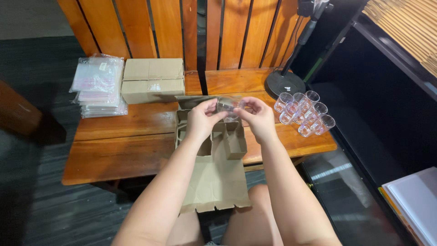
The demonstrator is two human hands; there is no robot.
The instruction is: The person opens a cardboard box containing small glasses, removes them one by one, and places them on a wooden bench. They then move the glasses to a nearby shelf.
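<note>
Both hands (230,116) pinch one clear cup (226,105) between them.

A small clear plastic cup (226,105) lies sideways above the open cardboard box (213,150).

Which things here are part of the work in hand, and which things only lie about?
In the work:
- left hand and right hand, together holding a clear cup
- open cardboard box with dividers
- cluster of clear cups

Lying about:
- closed cardboard box
- stack of plastic bags
- black stand base
- white papers
</note>
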